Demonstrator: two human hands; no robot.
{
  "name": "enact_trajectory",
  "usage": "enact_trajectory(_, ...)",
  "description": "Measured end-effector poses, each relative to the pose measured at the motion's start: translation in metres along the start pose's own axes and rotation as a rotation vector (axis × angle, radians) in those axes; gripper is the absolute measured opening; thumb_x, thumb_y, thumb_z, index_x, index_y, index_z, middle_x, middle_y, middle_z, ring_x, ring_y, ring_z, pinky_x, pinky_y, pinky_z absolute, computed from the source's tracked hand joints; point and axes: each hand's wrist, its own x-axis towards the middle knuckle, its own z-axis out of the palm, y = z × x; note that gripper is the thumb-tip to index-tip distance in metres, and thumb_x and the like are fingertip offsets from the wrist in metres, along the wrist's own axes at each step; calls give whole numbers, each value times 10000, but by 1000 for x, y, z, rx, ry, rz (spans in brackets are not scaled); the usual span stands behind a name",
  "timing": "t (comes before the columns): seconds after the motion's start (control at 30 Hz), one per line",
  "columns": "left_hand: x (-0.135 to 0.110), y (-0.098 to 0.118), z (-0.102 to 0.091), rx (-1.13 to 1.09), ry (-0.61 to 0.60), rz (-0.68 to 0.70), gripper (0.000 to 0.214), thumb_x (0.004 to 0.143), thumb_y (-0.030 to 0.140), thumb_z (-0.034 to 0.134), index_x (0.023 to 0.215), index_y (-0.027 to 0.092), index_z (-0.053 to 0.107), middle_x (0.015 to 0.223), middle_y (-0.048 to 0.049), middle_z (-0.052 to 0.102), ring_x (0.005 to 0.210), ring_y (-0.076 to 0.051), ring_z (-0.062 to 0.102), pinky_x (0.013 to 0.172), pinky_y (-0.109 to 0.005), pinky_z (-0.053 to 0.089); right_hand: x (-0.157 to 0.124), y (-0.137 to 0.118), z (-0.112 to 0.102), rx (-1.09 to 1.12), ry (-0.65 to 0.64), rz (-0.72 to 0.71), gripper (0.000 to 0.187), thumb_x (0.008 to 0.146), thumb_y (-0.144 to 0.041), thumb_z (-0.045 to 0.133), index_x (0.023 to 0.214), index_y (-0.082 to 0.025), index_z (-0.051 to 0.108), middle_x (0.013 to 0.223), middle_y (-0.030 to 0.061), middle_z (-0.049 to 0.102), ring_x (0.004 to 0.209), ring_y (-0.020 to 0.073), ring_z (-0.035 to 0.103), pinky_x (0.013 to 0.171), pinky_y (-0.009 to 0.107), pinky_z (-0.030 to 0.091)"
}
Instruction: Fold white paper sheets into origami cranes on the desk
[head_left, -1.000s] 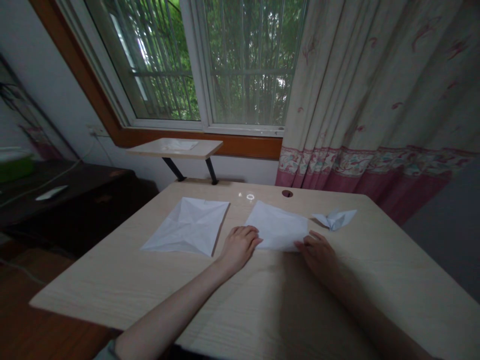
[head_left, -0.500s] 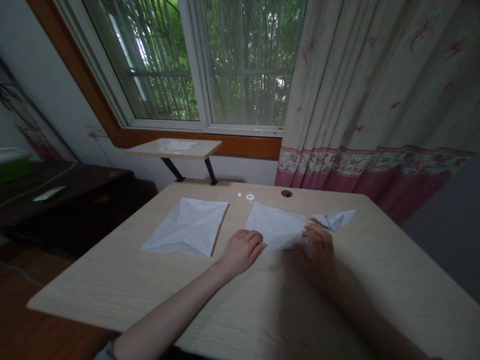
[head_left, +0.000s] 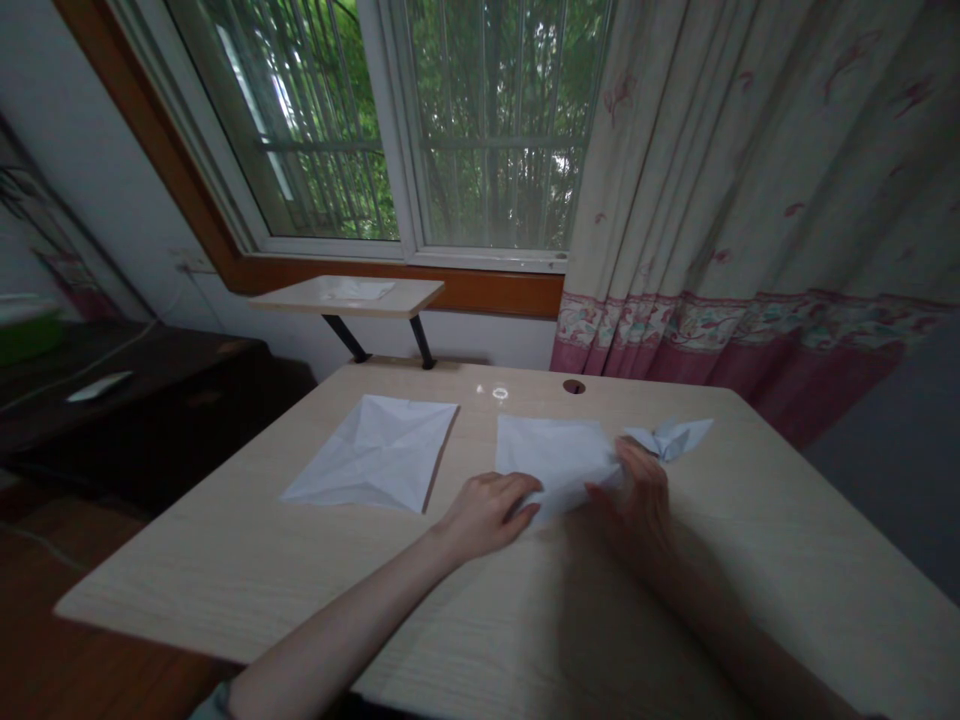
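A white sheet of paper [head_left: 551, 455] lies on the light wooden table [head_left: 465, 600], its near edge lifted off the surface. My left hand [head_left: 487, 510] pinches the paper's near left corner, fingers curled. My right hand [head_left: 637, 490] grips the paper's right edge, fingers closed over it. A second creased white sheet [head_left: 375, 452] lies flat to the left, untouched. A small folded paper figure [head_left: 670, 437] rests just beyond my right hand.
A cable hole [head_left: 574, 386] sits near the table's far edge. Behind it are a small wall shelf [head_left: 349, 295], a barred window and a pink-hemmed curtain [head_left: 750, 200]. A dark cabinet [head_left: 112, 390] stands to the left.
Both hands have taken hold of the right sheet and lifted its near edge; the sheet has turned from a diamond lie to squarer. My right hand moved up toward the folded figure.
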Motion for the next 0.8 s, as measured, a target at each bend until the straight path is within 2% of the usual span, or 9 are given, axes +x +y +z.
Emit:
enact_trajectory(0.2,-1,5,-3,-33,-12,45,241,966,289,509,1161,204,624,1058,-44,767,878,-186,750,800,-315,598,-6,6,6,-6,-48,6,620,1002,-488,485,1500,-172,295,1351,209,533,1299,370,495,1062,603,422)
enact_trajectory(0.37,-1,1,-2,-42,-52,85,243,976,259,483,1177,211,611,1139,-58,742,1010,-187,723,897,-328,575,-12,11,11,82,-133,36,564,1005,-463,475,1474,-188,326,1371,192,519,1305,358,491,1056,608,432)
enact_trajectory(0.5,2,-2,-2,-10,-106,122,245,987,235,487,1202,216,602,1245,-62,698,1135,-208,668,988,-373,528,-14,13,12,175,-146,40,620,997,-464,477,1501,-175,262,1379,205,500,1296,352,498,1034,587,468)
enact_trajectory(0.63,3,-3,-5,48,-132,61,311,969,279,547,1272,212,559,1337,-90,641,1220,-253,613,1038,-435,495,-14,12,11,160,-168,15,626,1007,-452,454,1521,-178,227,1405,211,479,1314,353,477,1050,589,447)
enact_trajectory(0.8,2,-6,-4,48,-165,11,404,934,273,603,1318,179,520,1397,-127,597,1295,-261,566,1109,-440,451,-10,9,8,93,-190,-18,583,1012,-448,448,1508,-197,273,1427,197,472,1334,366,459,1064,603,412)
